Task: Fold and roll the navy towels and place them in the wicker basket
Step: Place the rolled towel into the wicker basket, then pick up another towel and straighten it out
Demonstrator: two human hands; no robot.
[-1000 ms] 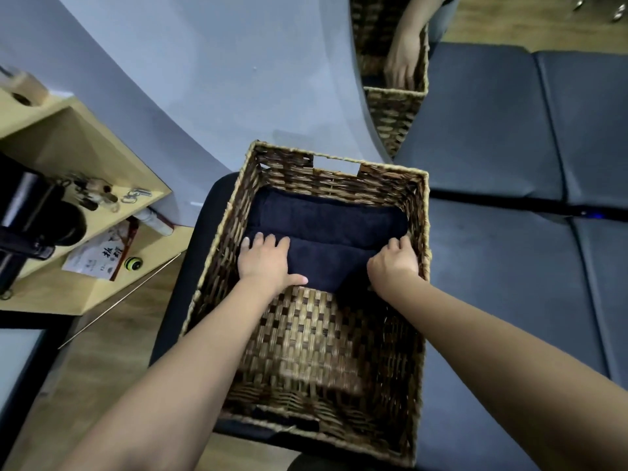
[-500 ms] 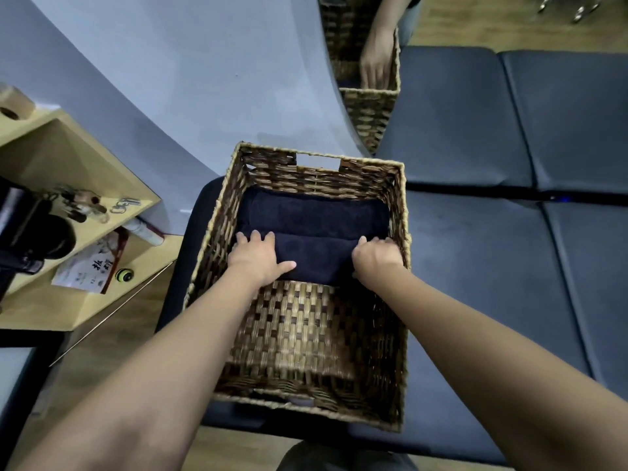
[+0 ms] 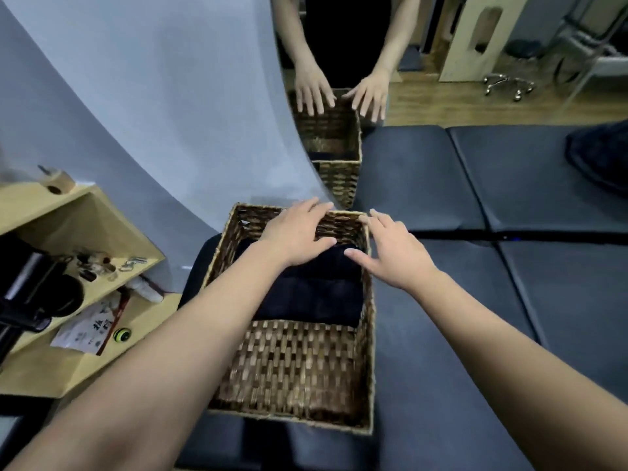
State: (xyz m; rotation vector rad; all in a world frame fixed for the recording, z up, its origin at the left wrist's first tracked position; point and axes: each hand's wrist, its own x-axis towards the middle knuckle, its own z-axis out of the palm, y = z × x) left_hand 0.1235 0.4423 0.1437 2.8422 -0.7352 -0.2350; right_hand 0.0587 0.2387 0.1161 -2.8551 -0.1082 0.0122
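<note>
A wicker basket stands on a dark padded bench. Two rolled navy towels lie side by side in its far half; the near half shows bare weave. My left hand hovers over the basket's far rim with straight, spread fingers and holds nothing. Just to its right, my right hand is also spread flat above the far right corner, empty. Another navy towel lies on the bench at the far right edge.
A mirror on the wall behind reflects the basket and both hands. A wooden shelf unit with small items stands to the left. The padded bench stretches to the right.
Both hands have lifted off the nearer towel roll and risen above the basket's far rim with fingers spread. The view has tilted up, showing more of the mirror.
</note>
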